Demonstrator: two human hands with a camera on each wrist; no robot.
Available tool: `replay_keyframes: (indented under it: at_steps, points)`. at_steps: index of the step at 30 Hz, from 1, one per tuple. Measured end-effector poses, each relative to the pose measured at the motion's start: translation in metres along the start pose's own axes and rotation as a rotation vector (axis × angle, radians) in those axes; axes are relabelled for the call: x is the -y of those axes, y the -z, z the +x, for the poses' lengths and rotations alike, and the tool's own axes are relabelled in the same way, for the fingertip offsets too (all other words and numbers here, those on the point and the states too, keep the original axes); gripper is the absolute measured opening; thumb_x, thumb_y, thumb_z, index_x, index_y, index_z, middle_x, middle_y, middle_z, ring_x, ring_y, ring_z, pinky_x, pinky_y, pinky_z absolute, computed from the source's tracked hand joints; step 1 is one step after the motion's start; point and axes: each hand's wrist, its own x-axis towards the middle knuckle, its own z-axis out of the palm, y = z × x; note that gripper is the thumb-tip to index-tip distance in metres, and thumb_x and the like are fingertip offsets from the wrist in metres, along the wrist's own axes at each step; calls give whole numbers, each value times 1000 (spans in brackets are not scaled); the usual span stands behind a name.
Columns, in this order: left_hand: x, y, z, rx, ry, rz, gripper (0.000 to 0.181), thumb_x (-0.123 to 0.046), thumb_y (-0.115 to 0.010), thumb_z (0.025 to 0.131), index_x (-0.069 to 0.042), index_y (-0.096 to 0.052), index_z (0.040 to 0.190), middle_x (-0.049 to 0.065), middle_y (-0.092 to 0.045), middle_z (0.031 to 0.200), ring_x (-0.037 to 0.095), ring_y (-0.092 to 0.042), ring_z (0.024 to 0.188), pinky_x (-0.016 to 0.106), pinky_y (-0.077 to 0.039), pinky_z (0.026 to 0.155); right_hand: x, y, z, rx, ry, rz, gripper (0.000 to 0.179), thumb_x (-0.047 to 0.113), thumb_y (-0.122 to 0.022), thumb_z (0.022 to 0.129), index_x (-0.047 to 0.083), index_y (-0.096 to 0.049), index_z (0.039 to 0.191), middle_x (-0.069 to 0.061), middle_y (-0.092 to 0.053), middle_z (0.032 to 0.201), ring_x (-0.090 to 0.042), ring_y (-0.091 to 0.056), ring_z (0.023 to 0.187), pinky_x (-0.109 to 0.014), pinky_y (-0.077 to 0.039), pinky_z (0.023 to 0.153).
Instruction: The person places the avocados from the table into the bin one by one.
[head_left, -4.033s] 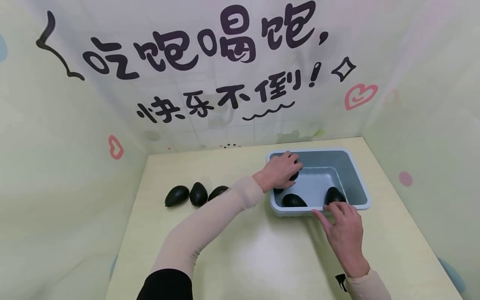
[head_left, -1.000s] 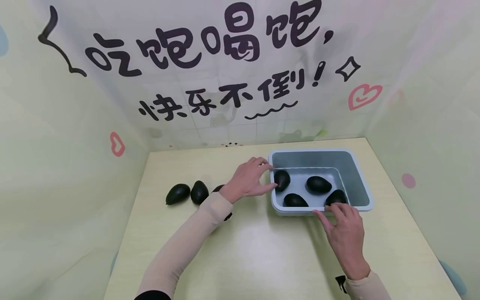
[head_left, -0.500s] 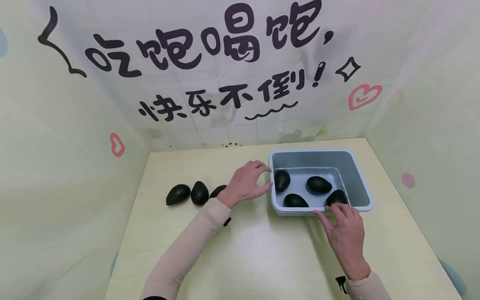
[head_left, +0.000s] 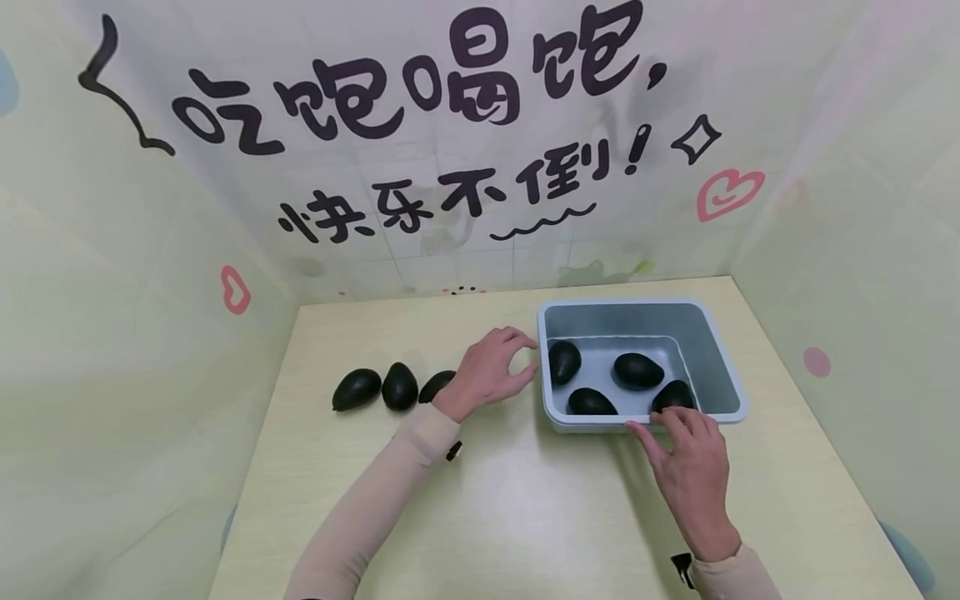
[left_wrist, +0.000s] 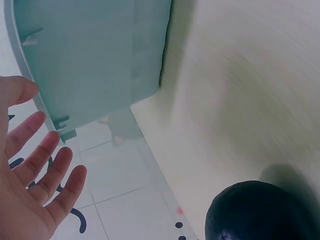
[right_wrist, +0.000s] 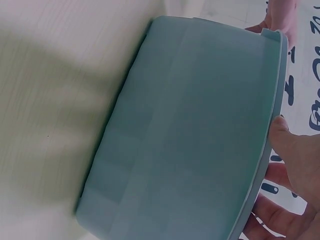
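Just left of the light blue plastic bin (head_left: 637, 426), my left hand (head_left: 487, 371) holds nothing, its thumb and fingers spread apart. In the left wrist view its fingers (left_wrist: 60, 172) extend beside the bin's rim. My right hand (head_left: 690, 467) grips the bin's front rim, thumb outside and fingers over the edge; the right wrist view shows the thumb (right_wrist: 280, 132) against the rim. Inside the bin lie several dark avocados, among them a middle avocado (head_left: 637, 371) and a left avocado (head_left: 564, 362). The avocado at front right (head_left: 672, 395) is partly hidden by my right fingers.
On the table (head_left: 525, 517), left of my left hand, lie a far-left avocado (head_left: 356, 389), an upright-looking avocado (head_left: 400, 386) and a third avocado (head_left: 435, 386) partly behind my wrist. A printed cloth backdrop (head_left: 450, 267) rises behind the table, with side walls left and right.
Four seconds ago my left hand was inside the bin with an avocado; now that hand is out, drifting slightly left from the rim. The right hand has stayed on the front rim.
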Motion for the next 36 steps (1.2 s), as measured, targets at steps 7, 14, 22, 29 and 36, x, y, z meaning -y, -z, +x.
replay_keyframes:
  at_steps: [7,14,22,29,36]
  points:
    - [2,-5,-5,18,49,-14,36,-38,-67,101,-18,-75,129,3,-69,134,26,-64,126,45,-59,95,-1,0,-1,-17,10,1,75,71,-49,101,1,-72,86,-18,-68,90,-43,-63,89,-52,-47,79]
    - [1,-9,-11,40,94,-54,35,-35,-66,101,-16,-74,129,4,-69,135,28,-64,128,47,-58,98,-1,0,-1,-19,9,6,76,71,-49,101,0,-72,86,-19,-68,90,-43,-63,89,-52,-47,79]
    - [3,-13,-18,52,137,-81,36,-35,-67,101,-15,-74,130,4,-68,137,28,-63,131,47,-57,102,-2,-1,-1,-13,8,6,76,71,-49,101,0,-71,86,-19,-68,90,-43,-63,89,-52,-47,79]
    - [7,-19,-24,49,165,-84,35,-36,-66,102,-16,-74,130,4,-68,138,28,-63,132,46,-57,101,-1,-1,-1,-14,9,2,76,71,-48,101,0,-71,85,-19,-68,90,-43,-63,88,-52,-47,78]
    - [11,-22,-32,29,166,-68,33,-34,-67,101,-17,-75,128,4,-69,135,28,-65,128,45,-59,97,0,0,0,-5,5,0,77,72,-48,101,0,-70,85,-19,-68,90,-44,-63,88,-53,-48,78]
